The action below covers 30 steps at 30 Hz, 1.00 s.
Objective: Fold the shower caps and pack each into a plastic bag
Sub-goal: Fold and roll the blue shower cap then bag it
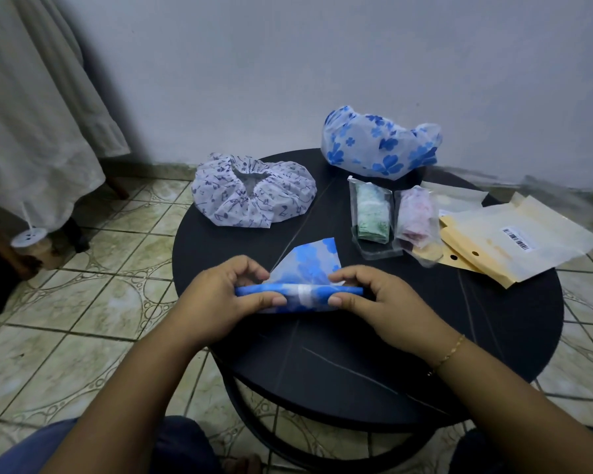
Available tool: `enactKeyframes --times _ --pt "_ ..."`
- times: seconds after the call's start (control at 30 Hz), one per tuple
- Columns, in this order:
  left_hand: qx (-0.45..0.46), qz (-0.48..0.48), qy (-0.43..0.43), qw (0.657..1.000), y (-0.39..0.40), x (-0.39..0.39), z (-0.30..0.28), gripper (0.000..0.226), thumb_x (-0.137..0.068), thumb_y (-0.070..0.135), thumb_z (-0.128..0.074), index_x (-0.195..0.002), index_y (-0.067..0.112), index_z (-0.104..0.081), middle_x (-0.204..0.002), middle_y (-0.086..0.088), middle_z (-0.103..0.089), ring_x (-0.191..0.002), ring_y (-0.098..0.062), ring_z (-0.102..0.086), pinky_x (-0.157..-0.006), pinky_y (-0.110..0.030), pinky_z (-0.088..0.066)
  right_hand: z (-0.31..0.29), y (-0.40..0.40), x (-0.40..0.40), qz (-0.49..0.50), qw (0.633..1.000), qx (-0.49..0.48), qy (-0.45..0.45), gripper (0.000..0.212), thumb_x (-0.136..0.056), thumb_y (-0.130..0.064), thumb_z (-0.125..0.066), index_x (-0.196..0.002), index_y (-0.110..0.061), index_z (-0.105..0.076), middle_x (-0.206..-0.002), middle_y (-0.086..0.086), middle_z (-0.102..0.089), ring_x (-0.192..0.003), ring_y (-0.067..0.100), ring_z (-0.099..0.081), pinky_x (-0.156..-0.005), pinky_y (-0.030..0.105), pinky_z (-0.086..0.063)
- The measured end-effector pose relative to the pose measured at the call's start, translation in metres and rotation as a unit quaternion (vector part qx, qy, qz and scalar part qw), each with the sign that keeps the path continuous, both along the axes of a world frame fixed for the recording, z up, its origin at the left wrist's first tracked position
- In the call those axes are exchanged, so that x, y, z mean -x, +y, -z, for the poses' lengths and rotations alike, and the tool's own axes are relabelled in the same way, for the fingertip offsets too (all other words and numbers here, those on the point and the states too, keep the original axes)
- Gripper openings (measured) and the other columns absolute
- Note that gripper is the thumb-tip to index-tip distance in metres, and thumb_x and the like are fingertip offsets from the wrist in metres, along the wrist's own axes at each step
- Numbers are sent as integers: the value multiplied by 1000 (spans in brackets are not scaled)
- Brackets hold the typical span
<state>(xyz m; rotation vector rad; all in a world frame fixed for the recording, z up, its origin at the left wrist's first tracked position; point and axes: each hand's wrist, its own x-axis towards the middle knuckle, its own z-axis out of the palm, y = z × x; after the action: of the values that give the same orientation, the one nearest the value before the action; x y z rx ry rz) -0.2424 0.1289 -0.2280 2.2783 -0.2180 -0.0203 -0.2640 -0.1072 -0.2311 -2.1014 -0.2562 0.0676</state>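
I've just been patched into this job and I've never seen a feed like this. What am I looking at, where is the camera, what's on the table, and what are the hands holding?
There is no machine here: a person works with bare hands, and the single picture comes from a camera worn on their head, looking forward and down.

The left hand and right hand both pinch a blue flowered shower cap, partly rolled into a tight strip at the near edge.

On the round dark table lie a white cap with a dark print, still unfolded, and another blue flowered cap at the far edge. To the right are two clear bags already packed, one with a green cap and one with a pink cap, beside some flat empty bags.
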Motion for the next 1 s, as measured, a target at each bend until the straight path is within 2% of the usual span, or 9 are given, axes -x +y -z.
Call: enactKeyframes --times 0.17,0.27,0.37,0.43,0.57,0.7,0.77,0.87,1.0 --pt "31 -20 21 999 1 -4 2 27 -63 51 -73 -70 26 -65 -66 12 -66 -56 3 -53 -54 -12 -39 6 6 -8 81 991 -97 46 17 -79 -24 -73 -92 -26 -63 -91 2 -70 -77 7 -62 -76 18 -46" --pt "42 -62 6 997 1 -5 6 21 -75 39 -74 -63 24 -64 -59 16 -61 -54 3 -50 -51 -10 -36 10 10 -11 114 988 -102 36 14 -79 -26 -73 -86 -23 -63 -85 11 -70 -74 13 -60 -74 30 -47" --pt "32 -103 -9 994 -4 -3 7 21 -77 39 -73 -68 23 -64 -68 11 -64 -61 0 -54 -53 -12 -38 16 13 -14 141 986 -87 23 15 -78 -31 -74 -81 -22 -62 -80 14 -67 -71 18 -57 -72 38 -50" --pt "24 -124 -11 992 -8 -2 6 20 -77 41 -73 -75 23 -64 -76 10 -65 -68 -1 -56 -54 -12 -37 17 15 -15 151 985 -78 18 15 -79 -32 -73 -84 -23 -61 -71 9 -61 -66 13 -53 -66 35 -46" --pt "30 -158 -13 987 -13 0 7 22 -76 43 -73 -80 28 -57 -83 11 -62 -75 -4 -55 -55 -12 -35 15 16 -16 163 986 -41 4 17 -83 -30 -69 -93 -22 -59 -61 -7 -42 -55 4 -39 -53 14 -31" --pt "4 -178 2 984 -19 2 14 25 -76 49 -70 -84 33 -53 -79 15 -55 -103 -21 -46 -74 -27 -36 14 19 -17 177 984 12 -7 13 -84 -29 -68 -90 -23 -59 -62 -10 -43 -59 3 -42 -54 12 -33" --pt "-19 -181 6 983 -21 3 12 26 -78 50 -68 -89 32 -52 -77 17 -51 -99 -18 -40 -81 -30 -37 13 21 -17 181 983 30 -11 14 -84 -30 -67 -93 -23 -59 -66 -12 -43 -63 3 -43 -55 12 -33" --pt "-116 -167 -51 978 -22 5 9 28 -82 48 -65 -100 31 -52 -87 18 -52 -85 -5 -40 -90 -32 -31 12 24 -17 179 981 76 -18 17 -85 -33 -65 -99 -24 -59 -79 -12 -42 -75 8 -44 -64 20 -30" --pt "-178 12 -178 968 -31 8 8 34 -82 31 -47 -112 31 -63 -120 13 -61 -106 -12 -56 -80 -32 -33 8 26 -17 168 979 114 -1 19 -85 -33 -65 -101 -25 -59 -95 -6 -45 -84 11 -47 -69 21 -30"
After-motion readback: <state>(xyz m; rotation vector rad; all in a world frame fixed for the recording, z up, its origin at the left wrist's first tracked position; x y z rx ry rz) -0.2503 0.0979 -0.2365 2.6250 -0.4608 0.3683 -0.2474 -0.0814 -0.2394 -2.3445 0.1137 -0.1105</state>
